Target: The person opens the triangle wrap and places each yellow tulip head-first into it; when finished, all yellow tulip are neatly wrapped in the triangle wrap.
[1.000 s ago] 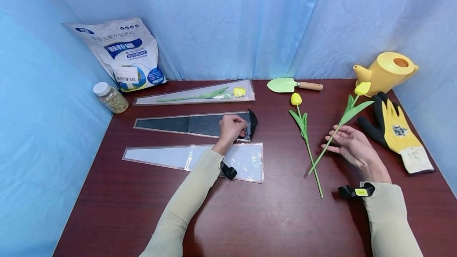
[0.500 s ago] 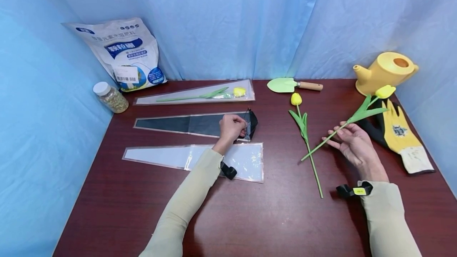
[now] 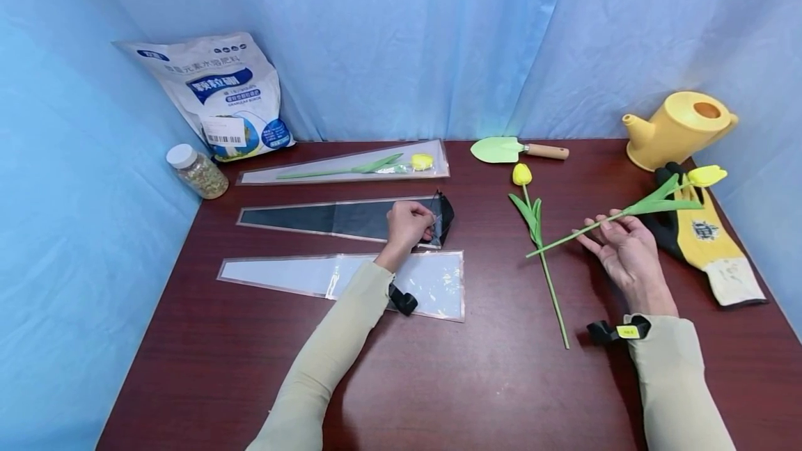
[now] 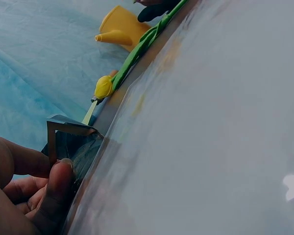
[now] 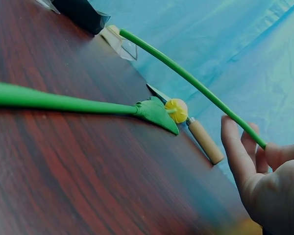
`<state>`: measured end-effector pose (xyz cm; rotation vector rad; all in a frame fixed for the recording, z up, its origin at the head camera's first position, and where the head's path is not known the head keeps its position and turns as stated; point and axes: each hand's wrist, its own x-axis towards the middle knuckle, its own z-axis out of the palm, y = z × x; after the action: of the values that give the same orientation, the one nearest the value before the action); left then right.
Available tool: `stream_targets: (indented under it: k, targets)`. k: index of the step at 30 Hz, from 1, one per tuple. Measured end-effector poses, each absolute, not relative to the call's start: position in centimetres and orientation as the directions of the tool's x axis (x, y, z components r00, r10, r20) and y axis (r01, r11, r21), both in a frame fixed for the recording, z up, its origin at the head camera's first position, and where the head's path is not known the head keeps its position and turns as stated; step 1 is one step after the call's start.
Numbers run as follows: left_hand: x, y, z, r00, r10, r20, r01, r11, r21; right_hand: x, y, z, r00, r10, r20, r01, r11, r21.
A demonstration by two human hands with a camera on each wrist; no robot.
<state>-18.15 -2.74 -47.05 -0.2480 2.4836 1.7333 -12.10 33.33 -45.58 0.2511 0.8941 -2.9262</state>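
Note:
In the head view my left hand (image 3: 409, 223) pinches the wide end of a dark flower sleeve (image 3: 301, 218). The left wrist view shows thumb and finger on the raised clear edge of that sleeve's mouth. My right hand (image 3: 629, 256) holds a yellow artificial tulip (image 3: 658, 204) by its green stem, between thumb and fingers. Its bloom points right and its stem end points left. A second tulip (image 3: 536, 223) lies on the table (image 3: 489, 381) under that stem end. Behind, a white-backed sleeve (image 3: 257, 177) contains another tulip (image 3: 378, 165); a white sleeve (image 3: 276, 274) lies in front.
A green trowel (image 3: 498, 150) with a wooden handle lies at the back. To the right are a yellow watering can (image 3: 679, 132) and a work glove (image 3: 720, 235). A white fertilizer bag (image 3: 228, 103) and a lidded jar (image 3: 199, 174) stand at the back left.
The tulip in my right hand has turned clockwise, from steep to nearly level; its bloom has swung right and down over the glove. My left hand stays on the dark sleeve.

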Motion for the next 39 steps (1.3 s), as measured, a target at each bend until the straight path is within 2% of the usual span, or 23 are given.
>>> stream_targets:
  k: [10, 21, 26, 39]
  targets:
    - [-18.1, -2.8, -47.1, -0.981, -0.079, -0.178, -0.195, 0.343, 0.919, -12.9, 32.7, -45.9, -0.982, 0.048, -0.184, 0.043, -0.885, -0.463]
    - [-18.1, -2.9, -47.1, -0.980, -0.078, -0.184, -0.200, 0.343, 0.918, -13.7, 31.1, -45.4, -0.956, 0.171, -0.238, -0.044, -0.887, -0.461]
    - [-18.1, -2.7, -47.1, -0.980, -0.077, -0.184, -0.199, 0.343, 0.918, -14.0, 30.6, -45.4, -0.945, 0.212, -0.247, -0.092, -0.901, -0.423]
    - [-18.2, -2.6, -47.0, -0.978, -0.084, -0.190, -0.208, 0.338, 0.918, -14.5, 29.5, -45.1, -0.927, 0.261, -0.269, -0.139, -0.906, -0.400]
